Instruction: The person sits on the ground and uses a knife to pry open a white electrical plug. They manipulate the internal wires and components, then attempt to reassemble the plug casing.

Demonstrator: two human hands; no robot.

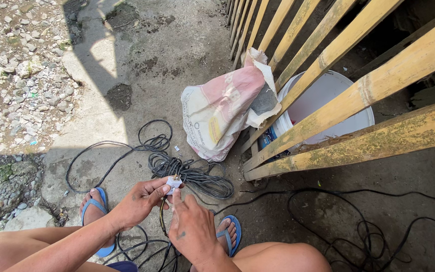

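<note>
My left hand [139,199] pinches a small white electric plug [173,184] between thumb and fingers, just above my knees. My right hand [192,226] is close under the plug, its fingers on the plug's lower edge and on the dark cable that hangs from it. A bundle of black cable [190,176] lies coiled on the concrete just beyond the plug.
An open paper cement sack [222,108] leans on a yellow slatted wooden fence [358,90]. A white plastic bucket [323,100] stands behind the slats. More black cable [358,221] loops at the right. Gravel [16,70] lies at the left. I wear blue sandals [96,206].
</note>
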